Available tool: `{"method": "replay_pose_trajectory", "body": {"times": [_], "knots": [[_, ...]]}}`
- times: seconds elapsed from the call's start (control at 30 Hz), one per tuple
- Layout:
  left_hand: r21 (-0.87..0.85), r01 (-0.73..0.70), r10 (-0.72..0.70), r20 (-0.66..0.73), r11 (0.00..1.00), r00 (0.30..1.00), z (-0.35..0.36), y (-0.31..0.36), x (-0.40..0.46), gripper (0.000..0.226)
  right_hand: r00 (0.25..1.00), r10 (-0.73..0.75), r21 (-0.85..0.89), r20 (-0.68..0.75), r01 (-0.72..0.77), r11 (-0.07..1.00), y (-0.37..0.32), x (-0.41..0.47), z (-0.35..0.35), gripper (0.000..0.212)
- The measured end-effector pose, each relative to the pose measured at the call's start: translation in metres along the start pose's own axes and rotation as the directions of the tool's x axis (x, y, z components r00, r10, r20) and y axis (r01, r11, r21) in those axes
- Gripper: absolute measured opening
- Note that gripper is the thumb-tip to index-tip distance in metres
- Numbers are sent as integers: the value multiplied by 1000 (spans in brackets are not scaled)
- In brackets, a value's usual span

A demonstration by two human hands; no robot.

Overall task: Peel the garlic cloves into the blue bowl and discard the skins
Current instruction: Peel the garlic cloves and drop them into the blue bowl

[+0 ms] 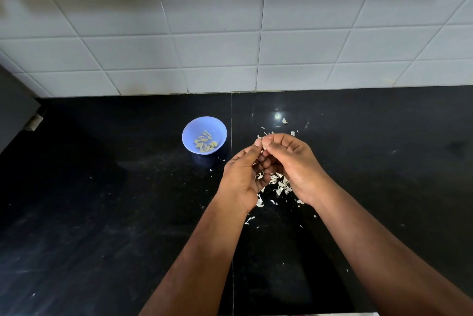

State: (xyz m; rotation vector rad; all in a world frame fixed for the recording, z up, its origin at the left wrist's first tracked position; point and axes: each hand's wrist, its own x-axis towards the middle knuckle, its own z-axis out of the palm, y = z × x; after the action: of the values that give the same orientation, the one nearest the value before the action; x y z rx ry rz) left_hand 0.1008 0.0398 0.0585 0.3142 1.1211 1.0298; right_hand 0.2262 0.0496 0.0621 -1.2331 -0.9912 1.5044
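Both hands together above a black countertop point(102, 213), left hand point(242, 175) and right hand point(291, 162) touching at the fingertips, pinching a small garlic clove point(263, 145) between them. Pale garlic skins point(280, 184) scattered on the counter under and around the hands. To the left, apart, a blue bowl point(194, 126) with peeled cloves point(206, 143) inside. Behind, white wall tiles point(230, 47)

Most of the black bench point(102, 213) is being left bare. Passage on the left is being blocked only by the blue bowl point(204, 135); the middle is being cluttered by scattered garlic skins point(280, 185); behind, reach is being stopped by the tiled wall point(230, 47).
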Motion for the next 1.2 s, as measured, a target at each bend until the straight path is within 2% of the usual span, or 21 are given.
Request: {"method": "replay_pose_trajectory", "body": {"times": [0.07,0.2,0.33,0.47,0.6,0.67,0.83,0.97,1.1,1.2], "knots": [[-12,9,-9,-29,1000,1000,0,1,0,18,1000,3,14,-6,-3,1000,0,-1,0,22],[-5,-21,20,-122,1000,992,-5,3,2,16,997,35,110,-68,-27,994,-3,2,-3,6],[315,-104,170,-191,943,967,-18,6,4,30,992,46,123,-120,-31,992,-2,10,-11,4],[653,-171,349,-151,738,925,-39,11,2,47,985,45,69,-164,-34,997,1,20,-11,4],[888,-82,433,-138,452,891,-57,18,-1,56,985,26,-99,-172,-44,994,5,35,3,4],[922,-36,433,-147,386,889,-64,22,-3,49,995,17,-170,-98,-34,985,4,42,21,8],[940,-15,421,-138,341,896,-82,23,-4,20,998,-65,-326,21,69,943,0,63,78,9],[959,-18,462,-119,281,879,-87,27,-6,19,997,-56,-460,52,74,885,2,78,107,17],[949,-1,467,-154,316,870,-78,26,-3,11,997,-79,-557,9,71,828,1,75,85,18],[949,-10,472,-148,316,869,-65,20,1,27,989,-107,-594,-104,25,804,-6,61,38,6]]}}
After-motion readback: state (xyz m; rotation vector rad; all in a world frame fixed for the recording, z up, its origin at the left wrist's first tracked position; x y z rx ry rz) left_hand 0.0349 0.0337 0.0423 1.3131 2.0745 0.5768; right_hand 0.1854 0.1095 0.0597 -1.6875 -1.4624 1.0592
